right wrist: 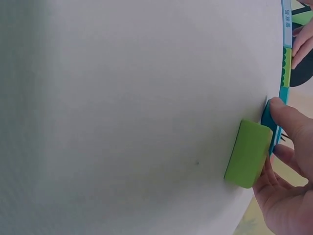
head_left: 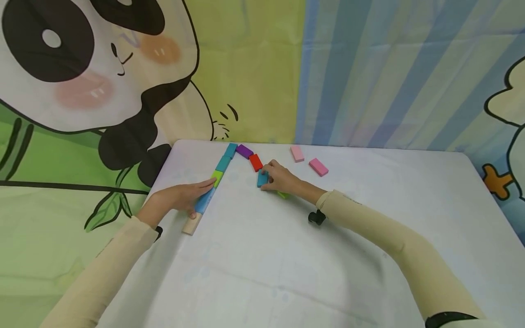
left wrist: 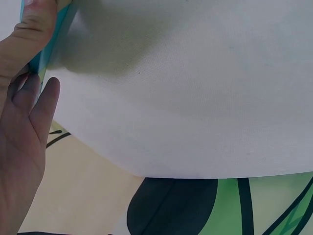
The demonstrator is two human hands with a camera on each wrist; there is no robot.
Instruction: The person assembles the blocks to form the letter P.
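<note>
A straight row of coloured blocks lies on the white table near its left edge: two teal blocks (head_left: 223, 163), a green block (head_left: 218, 176), a light blue stretch (head_left: 205, 201) and a beige block (head_left: 191, 224). My left hand (head_left: 178, 199) rests along this row, its fingers extended toward the green block and its thumb near the beige one. To the right, my right hand (head_left: 283, 177) pinches a blue block (head_left: 261, 179) between thumb and fingers. Beside that hand is a loose green block (right wrist: 249, 154), mostly hidden in the head view.
A purple block (head_left: 244, 151) and a red block (head_left: 256, 162) lie between the row's far end and my right hand. Farther right are a light pink block (head_left: 297, 153) and a darker pink block (head_left: 318, 167). A printed panda curtain (head_left: 246, 68) hangs behind the table.
</note>
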